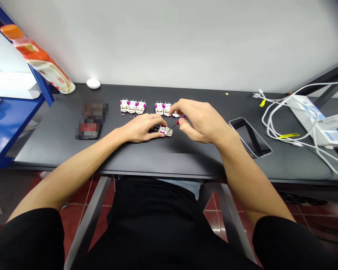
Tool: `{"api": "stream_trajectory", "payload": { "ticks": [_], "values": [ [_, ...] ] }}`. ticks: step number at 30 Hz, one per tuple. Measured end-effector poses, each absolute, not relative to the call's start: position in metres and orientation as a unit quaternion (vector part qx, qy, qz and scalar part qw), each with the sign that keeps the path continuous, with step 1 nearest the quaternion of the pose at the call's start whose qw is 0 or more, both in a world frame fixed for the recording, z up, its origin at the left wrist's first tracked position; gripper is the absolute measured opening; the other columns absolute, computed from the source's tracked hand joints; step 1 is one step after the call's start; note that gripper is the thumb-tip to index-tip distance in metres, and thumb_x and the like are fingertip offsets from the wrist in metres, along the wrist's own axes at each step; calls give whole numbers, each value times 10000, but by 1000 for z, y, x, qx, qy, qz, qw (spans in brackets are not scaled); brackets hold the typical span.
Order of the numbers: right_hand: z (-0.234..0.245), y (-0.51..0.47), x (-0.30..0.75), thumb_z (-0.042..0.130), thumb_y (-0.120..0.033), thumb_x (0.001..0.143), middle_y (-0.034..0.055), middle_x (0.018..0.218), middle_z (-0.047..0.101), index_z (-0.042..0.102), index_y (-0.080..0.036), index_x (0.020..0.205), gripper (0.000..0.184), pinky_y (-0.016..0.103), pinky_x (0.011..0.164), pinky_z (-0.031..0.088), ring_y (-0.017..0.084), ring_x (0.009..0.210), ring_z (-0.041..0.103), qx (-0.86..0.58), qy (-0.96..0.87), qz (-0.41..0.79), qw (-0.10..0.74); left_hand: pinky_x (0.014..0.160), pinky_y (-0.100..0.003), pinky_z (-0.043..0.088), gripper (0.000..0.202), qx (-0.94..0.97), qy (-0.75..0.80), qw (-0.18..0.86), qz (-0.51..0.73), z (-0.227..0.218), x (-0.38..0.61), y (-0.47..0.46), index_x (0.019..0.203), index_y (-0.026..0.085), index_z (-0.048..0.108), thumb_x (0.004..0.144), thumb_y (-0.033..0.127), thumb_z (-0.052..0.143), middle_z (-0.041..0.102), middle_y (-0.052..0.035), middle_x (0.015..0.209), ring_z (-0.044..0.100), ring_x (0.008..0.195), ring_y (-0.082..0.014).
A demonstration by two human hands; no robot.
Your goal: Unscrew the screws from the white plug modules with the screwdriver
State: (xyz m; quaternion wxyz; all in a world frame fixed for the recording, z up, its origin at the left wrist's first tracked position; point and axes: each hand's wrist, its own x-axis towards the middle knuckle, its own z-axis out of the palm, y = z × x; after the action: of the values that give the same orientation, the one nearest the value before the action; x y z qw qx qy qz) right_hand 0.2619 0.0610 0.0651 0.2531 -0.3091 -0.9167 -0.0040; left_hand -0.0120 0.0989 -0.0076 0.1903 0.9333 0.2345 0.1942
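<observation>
My left hand (145,128) lies on the dark table, thumb and fingers closed round a small white and purple plug part (166,131) with metal pins. In my right hand (201,122) is a thin screwdriver (178,122) with a red end by the fingers. Its shaft slants down to the plug part, and the tip meets or nearly meets it. Behind my hands stand more white and purple plug parts with pins up: three on the left (132,106), and a second group (163,108) partly hidden by my right hand. Tiny screws (123,114) lie in front of the left group.
On the right lie a clear phone case (250,137), coiled white cables (270,123) and a white box (307,120). To the left are a blurred-out dark object (91,122), a white oval item (93,83) and an orange and white bottle (39,60). A wall (169,45) borders the back.
</observation>
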Motion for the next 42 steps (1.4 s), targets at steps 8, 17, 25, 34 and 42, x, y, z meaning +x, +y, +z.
{"api": "stream_trajectory", "payload": {
  "ticks": [8,17,25,34,42],
  "values": [
    [63,61,260,473,-180,1018,52,961,792,679,-210,1301,351,347,703,443,216,734,656,-351,-900,10,258,842,-332,523,356,932,238,199,188,-5,-11,98,1328,210,720,1145,506,643,792,-111,1239,706,934,-224],
    [66,60,261,492,-276,1081,11,784,728,675,-232,1196,220,336,647,370,206,640,603,-374,-900,-3,226,855,-333,522,350,931,240,199,187,-6,-12,99,1332,212,727,1140,495,655,796,-109,1239,708,923,-220],
    [67,59,261,479,-249,1029,68,959,797,687,-224,1253,306,351,718,451,245,774,674,-341,-910,4,235,843,-344,530,364,930,243,203,188,-6,-11,99,1321,215,730,1132,516,655,796,-111,1227,713,915,-226],
    [67,59,264,504,-191,945,60,1001,799,647,-208,1349,429,336,707,448,231,777,690,-326,-914,14,241,834,-351,519,389,929,246,208,183,-5,-11,98,1320,214,729,1134,545,646,792,-113,1225,694,903,-225],
    [64,61,262,472,-244,1068,34,821,762,671,-221,1207,243,332,629,358,212,657,639,-366,-903,-26,223,829,-338,510,366,931,238,204,189,-6,-11,99,1319,215,725,1138,525,652,790,-106,1209,697,884,-218]
  ]
}}
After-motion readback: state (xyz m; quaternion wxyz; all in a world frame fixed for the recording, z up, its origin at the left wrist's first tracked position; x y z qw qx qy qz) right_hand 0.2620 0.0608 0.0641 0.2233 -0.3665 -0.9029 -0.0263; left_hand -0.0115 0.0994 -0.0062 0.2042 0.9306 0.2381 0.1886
